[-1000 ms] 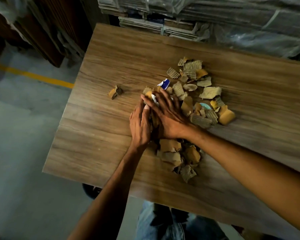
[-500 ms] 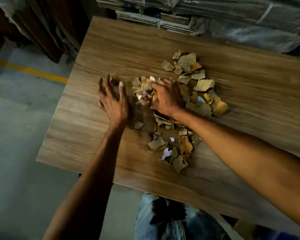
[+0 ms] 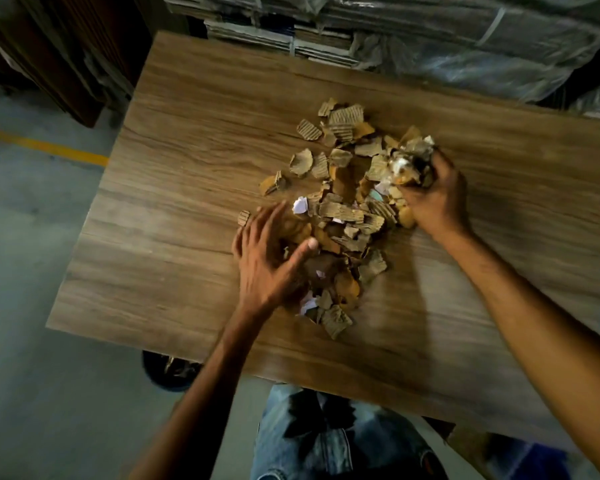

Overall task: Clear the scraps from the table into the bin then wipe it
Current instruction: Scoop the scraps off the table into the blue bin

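Note:
A pile of torn cardboard and paper scraps lies spread over the middle of the wooden table. My left hand rests flat on the pile's left side, fingers spread over a few pieces. My right hand is at the pile's right edge, closed around a handful of scraps lifted slightly off the table. A dark round bin holding some scraps sits on the floor under the table's near left edge, mostly hidden by the tabletop.
Stacks of flattened cardboard wrapped in plastic stand right behind the table's far edge. Dark wooden panels lean at the back left. A yellow line crosses the grey floor at left. My jeans show below the near edge.
My right hand has swept to the right side of the pile and closed on a handful. My left hand moved from the bare wood at left onto the pile's left side.

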### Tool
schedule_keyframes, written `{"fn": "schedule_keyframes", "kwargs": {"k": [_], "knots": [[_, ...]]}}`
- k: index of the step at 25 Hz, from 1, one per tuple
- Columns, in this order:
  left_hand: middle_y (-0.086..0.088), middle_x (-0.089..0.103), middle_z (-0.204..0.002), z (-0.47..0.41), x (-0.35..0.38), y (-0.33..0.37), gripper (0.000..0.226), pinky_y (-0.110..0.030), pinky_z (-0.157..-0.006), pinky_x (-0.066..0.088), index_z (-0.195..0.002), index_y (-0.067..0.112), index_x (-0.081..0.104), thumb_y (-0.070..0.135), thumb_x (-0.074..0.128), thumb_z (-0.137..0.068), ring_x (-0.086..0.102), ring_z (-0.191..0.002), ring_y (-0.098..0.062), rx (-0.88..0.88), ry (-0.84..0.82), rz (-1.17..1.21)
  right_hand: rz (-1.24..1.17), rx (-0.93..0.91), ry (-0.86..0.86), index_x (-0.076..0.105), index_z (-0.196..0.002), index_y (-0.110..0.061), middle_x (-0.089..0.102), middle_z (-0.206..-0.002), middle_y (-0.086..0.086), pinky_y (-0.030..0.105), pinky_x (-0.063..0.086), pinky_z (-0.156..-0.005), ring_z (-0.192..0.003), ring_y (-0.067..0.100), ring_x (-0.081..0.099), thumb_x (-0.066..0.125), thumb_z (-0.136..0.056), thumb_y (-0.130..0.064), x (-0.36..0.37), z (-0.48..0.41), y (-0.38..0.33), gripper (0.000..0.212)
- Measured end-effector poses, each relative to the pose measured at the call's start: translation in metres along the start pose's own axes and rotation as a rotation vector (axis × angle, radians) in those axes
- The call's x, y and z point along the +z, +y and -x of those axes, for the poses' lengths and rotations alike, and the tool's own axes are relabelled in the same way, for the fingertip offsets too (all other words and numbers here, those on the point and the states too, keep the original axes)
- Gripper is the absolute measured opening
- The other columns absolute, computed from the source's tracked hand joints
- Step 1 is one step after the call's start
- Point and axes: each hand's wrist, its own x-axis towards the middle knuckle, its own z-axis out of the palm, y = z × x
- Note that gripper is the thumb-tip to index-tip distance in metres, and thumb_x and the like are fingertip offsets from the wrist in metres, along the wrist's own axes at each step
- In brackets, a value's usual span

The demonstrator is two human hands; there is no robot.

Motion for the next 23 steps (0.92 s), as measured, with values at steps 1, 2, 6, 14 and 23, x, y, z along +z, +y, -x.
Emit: {"fn": "schedule_keyframes", "kwargs": {"k": [1,2,6,14,23], "knots": [[0.013,0.029,-0.165,0.015,0.011,0.001,0.080,-0.053,-0.127,0.014,-0.157,0.040,0.033,0.075,0.053,-0.087,0.018,-0.155,-0.007,-0.013,-0.002,-0.024,0.043,0.008,-0.037,0.069,-0.120,-0.018,0.074,-0.116,0.004,0.041,0.057,-0.090,-0.106,0.022,0.069,0.078,-0.075,-0.032,0.003,0.005,0.010,0.048],[0.013,0.021,-0.169,0.026,0.022,0.003,0.084,-0.052,-0.128,0.007,-0.159,0.040,0.027,0.076,0.052,-0.088,0.009,-0.158,-0.007,-0.043,-0.016,-0.040,0.073,0.008,-0.079,0.068,-0.121,-0.017,0.072,-0.119,0.007,0.044,0.056,-0.092,-0.109,0.026,0.067,0.076,-0.074,-0.038,0.010,0.010,0.020,0.052],[0.012,0.009,-0.172,0.036,0.050,0.012,0.078,-0.047,-0.129,-0.001,-0.162,0.042,0.015,0.072,0.044,-0.096,0.001,-0.159,-0.008,-0.108,0.040,-0.129,0.162,-0.058,-0.173,0.063,-0.132,-0.016,0.062,-0.139,0.011,0.049,0.045,-0.110,-0.132,0.030,0.056,0.073,-0.077,-0.050,0.035,0.038,0.025,0.066],[-0.001,0.052,-0.155,0.000,0.084,0.054,0.044,-0.047,-0.121,0.035,-0.151,0.014,0.050,0.028,0.044,-0.109,0.043,-0.146,-0.012,-0.146,0.335,0.549,-0.212,0.001,-0.293,0.058,-0.137,-0.014,0.060,-0.140,0.012,0.048,0.041,-0.115,-0.135,0.027,0.053,0.062,-0.077,-0.023,0.083,0.081,-0.018,0.061],[-0.016,0.068,-0.131,-0.002,0.046,0.079,0.038,-0.030,-0.106,0.052,-0.132,-0.005,0.061,0.008,0.062,-0.097,0.065,-0.121,-0.016,-0.332,0.480,1.300,-0.856,0.289,-0.246,0.061,-0.130,-0.012,0.069,-0.127,0.014,0.041,0.055,-0.100,-0.117,0.024,0.067,0.063,-0.085,0.002,0.085,0.106,-0.084,0.047]]}}
